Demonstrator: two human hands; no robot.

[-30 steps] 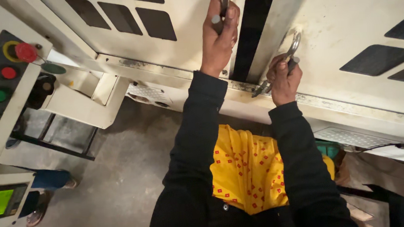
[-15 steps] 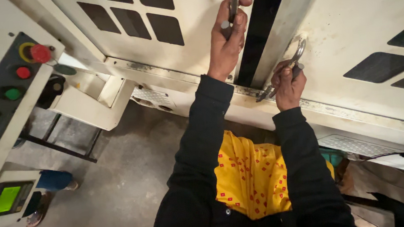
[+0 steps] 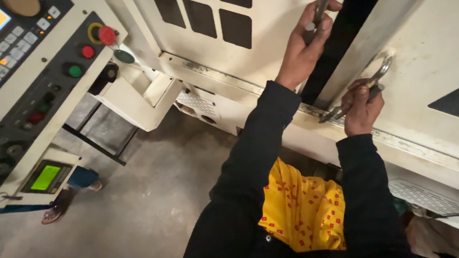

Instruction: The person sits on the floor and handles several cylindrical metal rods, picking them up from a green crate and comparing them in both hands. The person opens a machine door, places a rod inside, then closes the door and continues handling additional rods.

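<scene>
Gripping both door handles on this big cream machine, arms stretched out in black sleeves. My left hand (image 3: 305, 46) is up at about 12 o'clock, fingers curled tight around the metal bar handle (image 3: 323, 1) on the left door (image 3: 265, 17), the one with the dark square window panes. The handle runs on up out of the top of the shot, so I can't see its far end.

My right hand (image 3: 362, 109) is over at 2 o'clock, closed in a fist around the lower part of the curved silver handle (image 3: 376, 79) on the right door (image 3: 434, 45). That handle sticks out above my knuckles and its tail end pokes out toward the left of my fist.

Between the two doors there's a dark gap (image 3: 347, 34), running from 12 o'clock down toward my right wrist. Both hands sit either side of it, well apart from each other.

Over at 9 to 10 o'clock is the control panel (image 3: 32, 66) with a keypad, a red mushroom button (image 3: 107, 35), a smaller red button and a green one. A little green-lit screen (image 3: 45, 177) sits at 8 o'clock, with somebody's sandalled foot (image 3: 55, 206) just below it on the concrete floor (image 3: 149, 201). Yellow dotted cloth (image 3: 302, 209) hangs at my front, around 6 o'clock.
</scene>
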